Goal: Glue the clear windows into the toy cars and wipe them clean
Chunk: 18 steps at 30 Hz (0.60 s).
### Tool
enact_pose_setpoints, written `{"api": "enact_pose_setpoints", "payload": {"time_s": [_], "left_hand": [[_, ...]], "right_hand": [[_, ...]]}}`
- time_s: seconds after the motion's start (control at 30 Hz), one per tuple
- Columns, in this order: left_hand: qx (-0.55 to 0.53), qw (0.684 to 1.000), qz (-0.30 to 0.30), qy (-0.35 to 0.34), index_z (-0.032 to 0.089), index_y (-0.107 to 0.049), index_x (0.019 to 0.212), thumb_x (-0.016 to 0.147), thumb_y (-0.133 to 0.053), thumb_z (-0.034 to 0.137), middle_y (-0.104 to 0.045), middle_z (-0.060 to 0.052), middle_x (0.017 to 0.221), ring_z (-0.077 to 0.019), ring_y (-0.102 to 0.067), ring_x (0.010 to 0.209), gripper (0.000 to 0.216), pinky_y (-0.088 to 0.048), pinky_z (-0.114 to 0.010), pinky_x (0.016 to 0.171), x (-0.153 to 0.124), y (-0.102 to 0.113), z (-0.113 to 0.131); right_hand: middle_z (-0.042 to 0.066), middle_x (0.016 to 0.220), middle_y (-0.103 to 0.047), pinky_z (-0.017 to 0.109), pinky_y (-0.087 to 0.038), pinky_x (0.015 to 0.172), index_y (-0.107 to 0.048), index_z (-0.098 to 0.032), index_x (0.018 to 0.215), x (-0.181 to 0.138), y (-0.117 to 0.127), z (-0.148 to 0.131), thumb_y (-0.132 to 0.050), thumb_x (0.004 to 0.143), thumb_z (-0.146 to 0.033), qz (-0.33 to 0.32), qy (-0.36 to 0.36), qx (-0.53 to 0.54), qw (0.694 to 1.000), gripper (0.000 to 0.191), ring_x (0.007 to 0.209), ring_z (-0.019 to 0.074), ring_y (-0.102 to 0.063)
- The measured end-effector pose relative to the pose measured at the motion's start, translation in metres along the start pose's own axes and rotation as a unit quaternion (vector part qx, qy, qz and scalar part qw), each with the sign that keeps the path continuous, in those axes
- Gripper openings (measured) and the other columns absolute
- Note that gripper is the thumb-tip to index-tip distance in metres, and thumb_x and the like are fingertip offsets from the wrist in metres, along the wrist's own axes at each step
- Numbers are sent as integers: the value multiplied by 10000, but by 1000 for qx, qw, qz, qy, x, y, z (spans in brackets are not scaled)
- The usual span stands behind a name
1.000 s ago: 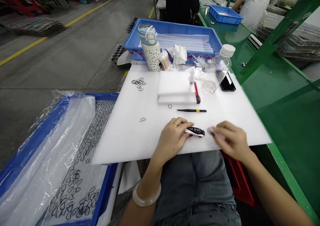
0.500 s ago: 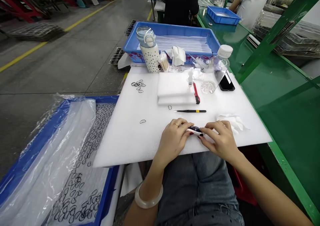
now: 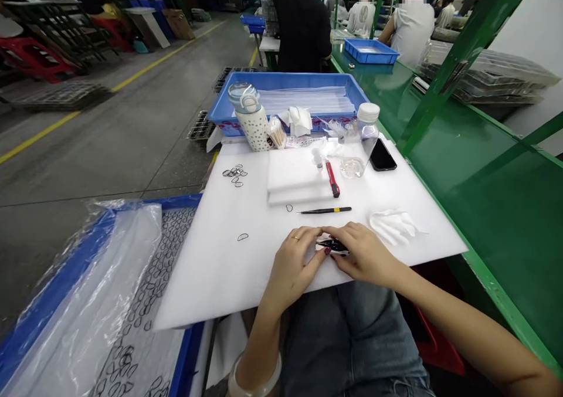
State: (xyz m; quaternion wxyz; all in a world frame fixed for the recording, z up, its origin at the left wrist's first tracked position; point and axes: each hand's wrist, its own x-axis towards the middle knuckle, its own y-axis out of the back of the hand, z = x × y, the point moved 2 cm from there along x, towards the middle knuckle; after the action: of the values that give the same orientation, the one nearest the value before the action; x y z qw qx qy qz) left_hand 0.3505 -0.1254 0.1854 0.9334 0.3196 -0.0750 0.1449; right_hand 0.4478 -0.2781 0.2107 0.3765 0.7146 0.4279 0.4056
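Both hands meet at the near edge of the white foam board (image 3: pixel 211 280), about 6 o'clock on it; the small dark glossy part (image 3: pixel 333 245) lies on the board between them. Left hand (image 3: pixel 294 262) has its fingers curled, thumb and fingertips nipping the part's left end; a ring shows on one finger. Right hand (image 3: pixel 365 255) comes in from 3 o'clock, fingers bent over the part's right end and pinching it; most of the part is hidden under the fingers.

At 12 o'clock from the hands, near, lie black tweezers (image 3: pixel 325 210) with a yellow band; past them a red cutter (image 3: pixel 332 179) rests on the edge of a white foam block (image 3: pixel 294 177). A crumpled white wipe (image 3: pixel 392 224) sits at 2 o'clock, just beside the right hand, apart from it. One loose black ring (image 3: pixel 243 237) lies at 10 o'clock; a cluster of rings (image 3: pixel 234 173) lies farther out at 11. A spotted flask (image 3: pixel 251 121), a clear bottle (image 3: pixel 361 142) and a phone (image 3: pixel 382 155) stand along the far edge. A blue tray (image 3: pixel 26 326) at 8 o'clock holds many rings under plastic film; a green bench (image 3: pixel 475 174) runs along 3 o'clock.
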Motion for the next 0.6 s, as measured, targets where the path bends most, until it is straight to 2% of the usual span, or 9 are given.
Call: {"api": "enact_pose_setpoints", "payload": {"time_s": [0.07,0.13,0.2,0.23,0.3,0.37,0.43,0.5,0.6], "left_hand": [[4,1000,6,13,209,-587,1204,949,-573,267,-641,-43,1157,-226,-554,1113,262,-462,-402,961,-1,1,0],[11,1000,7,27,228,-595,1216,957,-556,320,-636,-45,1182,-235,-552,1134,277,-478,-411,959,-3,0,0],[22,999,5,33,240,-623,1190,957,-544,347,-638,-44,1177,-241,-558,1128,268,-502,-413,943,-4,0,0],[29,999,4,33,244,-639,1171,956,-540,354,-641,-45,1166,-243,-564,1118,261,-514,-413,932,-4,-1,0],[45,999,9,24,249,-663,1140,952,-533,367,-651,-48,1145,-248,-580,1098,257,-537,-411,905,-5,-2,-1],[66,998,25,5,249,-679,1121,947,-531,378,-662,-54,1124,-253,-604,1075,262,-557,-412,881,-4,-2,-2],[87,995,46,-27,251,-693,1095,942,-531,385,-676,-55,1091,-251,-634,1034,260,-573,-409,866,-4,-1,-2],[108,990,63,-62,263,-703,1070,940,-535,386,-690,-49,1053,-238,-662,980,246,-593,-381,835,-3,0,-5],[137,983,68,-105,298,-703,1079,926,-572,374,-702,-29,1035,-211,-683,941,215,-606,-304,781,-1,-1,-15]], "right_hand": [[102,999,-681,395,-482,774,-457,-167,1363,-2,12,7,-545,900,-193,10,-4,-19,1000,472,882,248,-602],[102,1039,-681,401,-491,812,-466,-189,1357,-15,37,30,-541,903,-212,50,-30,-30,998,461,921,245,-618],[93,1090,-679,393,-499,863,-488,-212,1338,-41,68,69,-560,889,-258,109,-103,-42,988,457,972,239,-632],[90,1100,-680,394,-501,874,-504,-219,1324,-59,83,93,-589,861,-300,129,-165,-62,976,478,982,246,-637],[93,1069,-691,395,-514,841,-524,-210,1304,-105,107,141,-622,782,-361,155,-317,-94,931,552,935,264,-652],[111,1058,-702,402,-515,787,-492,-176,1335,-156,124,178,-622,721,-395,168,-465,-114,861,665,907,294,-661],[122,1065,-713,421,-503,756,-486,-161,1337,-202,133,203,-601,696,-430,152,-558,-133,805,704,933,336,-660],[142,1077,-714,427,-504,747,-526,-145,1288,-231,135,220,-590,692,-485,135,-600,-128,778,689,1001,367,-650],[168,1183,-678,434,-516,785,-583,-136,1242,-229,137,242,-519,766,-593,145,-575,-159,789,663,1074,371,-631]]}}
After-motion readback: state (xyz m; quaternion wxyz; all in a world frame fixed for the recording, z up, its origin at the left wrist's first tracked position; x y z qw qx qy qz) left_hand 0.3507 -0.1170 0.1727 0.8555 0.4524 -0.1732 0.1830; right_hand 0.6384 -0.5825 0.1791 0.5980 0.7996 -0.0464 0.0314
